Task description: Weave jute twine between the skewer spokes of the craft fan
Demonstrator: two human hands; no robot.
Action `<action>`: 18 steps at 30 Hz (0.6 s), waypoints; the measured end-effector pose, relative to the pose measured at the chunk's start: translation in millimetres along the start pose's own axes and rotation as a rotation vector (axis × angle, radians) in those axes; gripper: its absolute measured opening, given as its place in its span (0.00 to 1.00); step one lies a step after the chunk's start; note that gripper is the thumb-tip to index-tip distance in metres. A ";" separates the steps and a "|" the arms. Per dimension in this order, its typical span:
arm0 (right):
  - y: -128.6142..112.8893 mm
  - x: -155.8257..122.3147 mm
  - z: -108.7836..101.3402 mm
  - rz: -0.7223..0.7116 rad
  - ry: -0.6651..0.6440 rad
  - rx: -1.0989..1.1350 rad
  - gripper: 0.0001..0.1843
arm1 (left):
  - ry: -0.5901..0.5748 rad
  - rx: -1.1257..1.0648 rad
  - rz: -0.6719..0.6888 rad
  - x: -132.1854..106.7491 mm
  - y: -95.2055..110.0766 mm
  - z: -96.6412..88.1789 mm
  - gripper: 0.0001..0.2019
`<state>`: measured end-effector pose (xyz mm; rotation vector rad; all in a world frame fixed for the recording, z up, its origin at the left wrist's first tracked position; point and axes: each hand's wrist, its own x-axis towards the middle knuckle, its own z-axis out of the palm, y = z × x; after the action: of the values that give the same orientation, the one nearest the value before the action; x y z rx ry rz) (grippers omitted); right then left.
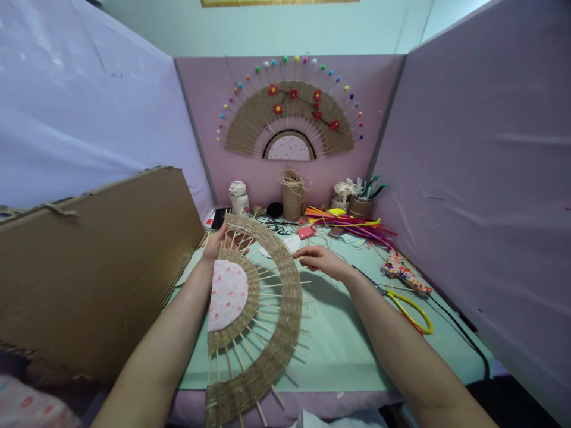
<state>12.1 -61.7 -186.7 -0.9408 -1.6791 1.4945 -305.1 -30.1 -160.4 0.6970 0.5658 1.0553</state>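
Observation:
A half-round woven fan frame [272, 297] of twine and thin wooden sticks lies over the near part of the green table, with a pink dotted fabric half-circle [227, 294] at its middle. My left hand [223, 242] holds the frame at its far end, fingers behind the weave. My right hand [319, 260] is at the outer rim on the right, fingers pinched together by the stick ends; what they pinch is too thin to make out.
A finished fan with red flowers and coloured pins [289, 119] hangs on the pink back wall. Below it stand a white jar [239, 197], a twine spool [292, 194], a pen cup [361, 205] and coloured sticks [352, 226]. Yellow-handled scissors [408, 306] lie right. A cardboard sheet [93, 267] leans left.

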 end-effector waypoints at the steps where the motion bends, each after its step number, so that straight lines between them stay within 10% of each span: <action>1: 1.0 0.7 -1.8 -0.015 0.014 -0.030 0.16 | 0.010 -0.003 0.007 0.4 0.5 -0.8 0.25; 10: 3.4 5.7 -5.0 -0.307 0.350 -0.519 0.09 | 0.039 0.014 0.020 -0.5 1.0 -0.2 0.26; 18: 0.2 2.6 -1.5 -0.380 0.347 -0.589 0.08 | 0.033 -0.010 0.038 0.6 0.3 -3.3 0.26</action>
<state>12.2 -58.7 -186.7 -1.0265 -1.9248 0.5521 -307.4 -28.7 -162.4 0.6848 0.5773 1.1061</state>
